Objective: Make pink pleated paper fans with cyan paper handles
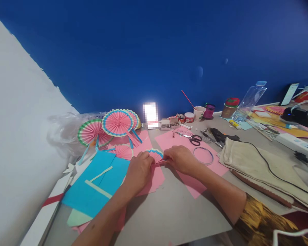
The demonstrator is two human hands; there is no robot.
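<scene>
My left hand (141,169) and my right hand (179,159) are closed on the two ends of a pleated paper fan (155,154), pink with a blue and cream edge. It spreads in a half circle between them; my fingers hide its lower corners. Pink paper sheets (156,182) lie under and beside my hands. Left of my left hand are blue paper sheets (102,171) with pale strips on top. Finished round fans (118,123) with blue and pink handles stand behind. Past my right hand lie black-handled scissors (195,139) and a thin bangle-like ring (203,155).
Small boxes of metal bits (165,125), a paper cup (199,113) with a red stick and a plastic bottle (250,100) stand along the blue wall. At right are a black glue gun (222,135), a folded beige cloth (246,167), a cord and a power strip (297,143).
</scene>
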